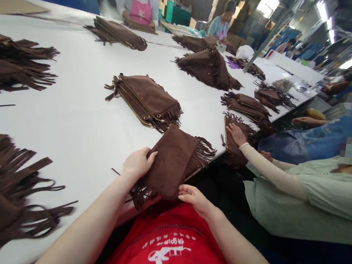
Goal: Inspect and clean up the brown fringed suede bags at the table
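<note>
Brown fringed pouch [172, 159] is held over the table edge [78, 106]. The left hand [137, 163] is clamped on its left side. The right hand [195, 198] is laid against its near corner, fingers extended. A pouch stack [147, 100] lies beyond the grip. Step judged: single-piece handling. Any shift calls for the fringe below the grip to be kept free.

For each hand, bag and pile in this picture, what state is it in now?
fringed bag, closed, lying partly over the edge of the white table, held by two hands.
left hand, closed on the bag's left edge.
right hand, fingers along the bag's near edge; grip unclear.
middle stack, several bags piled flat, untouched.
co-worker's hand, pressed flat on another bag.
</note>
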Demonstrator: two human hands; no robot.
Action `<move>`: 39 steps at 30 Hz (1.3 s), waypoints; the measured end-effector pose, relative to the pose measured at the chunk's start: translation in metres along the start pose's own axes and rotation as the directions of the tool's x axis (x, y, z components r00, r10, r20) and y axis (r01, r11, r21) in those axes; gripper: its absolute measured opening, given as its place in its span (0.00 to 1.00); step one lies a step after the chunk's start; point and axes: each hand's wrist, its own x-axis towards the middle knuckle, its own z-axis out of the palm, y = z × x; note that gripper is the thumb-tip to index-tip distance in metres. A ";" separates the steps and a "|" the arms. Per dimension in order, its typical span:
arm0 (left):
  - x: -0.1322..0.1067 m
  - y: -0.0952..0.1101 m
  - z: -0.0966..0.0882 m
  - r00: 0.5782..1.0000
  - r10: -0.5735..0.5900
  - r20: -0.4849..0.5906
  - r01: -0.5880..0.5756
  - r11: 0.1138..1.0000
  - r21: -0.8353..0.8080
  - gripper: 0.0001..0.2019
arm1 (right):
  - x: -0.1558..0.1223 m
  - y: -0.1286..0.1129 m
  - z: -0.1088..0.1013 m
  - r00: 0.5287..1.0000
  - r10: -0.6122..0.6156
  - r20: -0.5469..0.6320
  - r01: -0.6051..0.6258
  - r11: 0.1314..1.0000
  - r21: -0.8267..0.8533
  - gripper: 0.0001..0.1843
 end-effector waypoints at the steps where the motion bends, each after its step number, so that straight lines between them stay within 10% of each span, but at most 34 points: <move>1: -0.001 0.001 0.000 1.000 0.003 0.000 -0.003 1.000 -0.003 0.22 | 0.000 0.001 0.004 1.000 0.020 0.013 -0.020 1.000 0.003 0.20; 10: 0.000 0.005 0.001 0.999 -0.036 0.006 0.036 0.984 -0.174 0.20 | -0.006 0.003 -0.002 0.999 0.020 0.036 -0.013 0.985 -0.174 0.13; 17: -0.018 0.050 0.009 0.930 0.169 0.328 0.077 0.779 -0.622 0.21 | -0.011 -0.006 -0.064 0.940 -0.158 -0.303 0.062 0.951 -0.303 0.07; 20: -0.010 0.055 0.015 0.940 0.161 0.300 0.112 0.686 -0.719 0.25 | -0.011 -0.011 -0.083 0.886 -0.230 -0.403 0.096 0.940 -0.327 0.12; 32: 0.004 0.045 0.036 0.982 0.159 0.097 -0.125 0.948 -0.292 0.19 | 0.010 0.033 -0.115 0.738 -0.173 -0.652 -0.105 0.925 -0.365 0.05; 39: 0.003 0.047 0.034 0.977 0.195 0.081 -0.172 0.958 -0.227 0.20 | 0.003 0.009 -0.059 0.941 -0.271 -0.203 0.281 0.960 0.019 0.26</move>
